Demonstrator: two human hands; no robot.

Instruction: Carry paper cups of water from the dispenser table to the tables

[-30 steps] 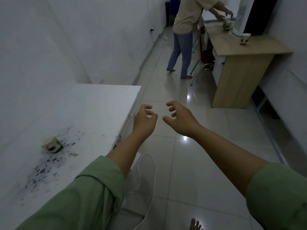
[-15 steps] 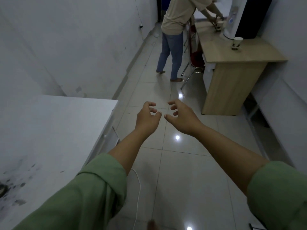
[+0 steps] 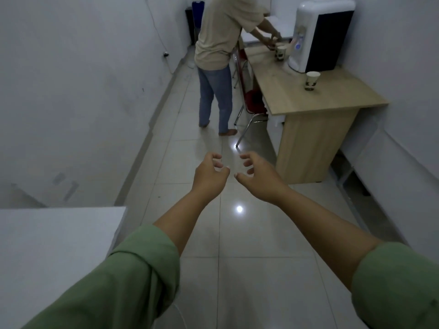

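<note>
Paper cup (image 3: 311, 80): standing upright on wooden worktop (image 3: 332, 100) beside water dispenser (image 3: 318, 34). Likely light, thin-walled, easily crushed and spilled; best gripping mid-wall, gently. Left hand (image 3: 210, 175), right hand (image 3: 259, 179): reaching forward over floor, fingers loosely curled apart, holding nothing.

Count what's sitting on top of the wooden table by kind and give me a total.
Paper cups: 2, paper cup near the corner and paper cup by the other person's hands
Water dispenser: 1
Total on the wooden table: 3
</note>
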